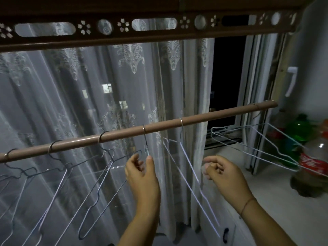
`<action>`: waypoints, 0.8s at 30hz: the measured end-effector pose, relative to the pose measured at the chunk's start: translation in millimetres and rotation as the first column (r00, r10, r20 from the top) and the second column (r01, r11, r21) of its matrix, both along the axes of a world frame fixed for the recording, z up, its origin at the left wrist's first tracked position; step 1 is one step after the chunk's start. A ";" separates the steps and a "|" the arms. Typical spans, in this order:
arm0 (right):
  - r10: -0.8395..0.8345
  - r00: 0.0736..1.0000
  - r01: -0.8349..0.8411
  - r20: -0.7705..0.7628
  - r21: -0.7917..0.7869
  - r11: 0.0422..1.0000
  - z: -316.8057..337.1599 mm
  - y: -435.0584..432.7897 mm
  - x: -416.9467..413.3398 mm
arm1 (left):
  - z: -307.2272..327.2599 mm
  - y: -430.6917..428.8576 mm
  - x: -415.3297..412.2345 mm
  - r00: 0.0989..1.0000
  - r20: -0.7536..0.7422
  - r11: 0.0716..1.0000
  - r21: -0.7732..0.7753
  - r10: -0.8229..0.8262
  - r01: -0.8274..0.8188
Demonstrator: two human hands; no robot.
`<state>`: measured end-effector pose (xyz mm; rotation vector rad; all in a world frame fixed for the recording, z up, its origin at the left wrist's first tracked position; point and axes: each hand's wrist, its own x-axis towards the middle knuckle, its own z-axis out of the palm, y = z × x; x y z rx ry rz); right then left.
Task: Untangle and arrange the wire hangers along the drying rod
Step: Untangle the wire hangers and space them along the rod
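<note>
A round brown drying rod (159, 127) is running across the view, sloping up toward the right, and thin wire hangers are hanging from it by their hooks. On the left stretch several grey-blue wire hangers (58, 183) are crowding together, their shoulders crossing and overlapping one another. Near the middle a single hook is sitting over the rod with its twisted neck (145, 142) dropping straight down. The person's left hand (142, 176) is reaching up under it — thumb tip touching the lower end of that neck, the other fingers curled loosely apart, so the hand is part open and not clearly gripping. Just to the right a pale wire hanger (188, 171) is hanging from the rod, turned nearly edge-on. The right hand (224, 172) is hovering beside it with fingers curled narrow; whether it is pinching any wire cannot be told. A thin band is circling that wrist. At the rod's far right end two more pale wire hangers (257, 144) are swinging out sideways, almost level.

On the white sill (266, 210) at the right, bottles are standing close together: a clear plastic cola bottle with a red label (314, 164), holding only a little dark liquid at the bottom, and behind it a green plastic bottle (298, 128). A white lace curtain (106, 86) is hanging behind the rod.
</note>
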<state>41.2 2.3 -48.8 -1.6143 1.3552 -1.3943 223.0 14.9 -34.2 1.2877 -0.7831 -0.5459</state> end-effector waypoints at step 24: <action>-0.392 0.863 0.414 -0.318 0.002 0.910 13.8 -60.0 -165.6 | 2.7 -35.3 -126.4 0.993 0.100 0.998 0.005 -0.067 0.066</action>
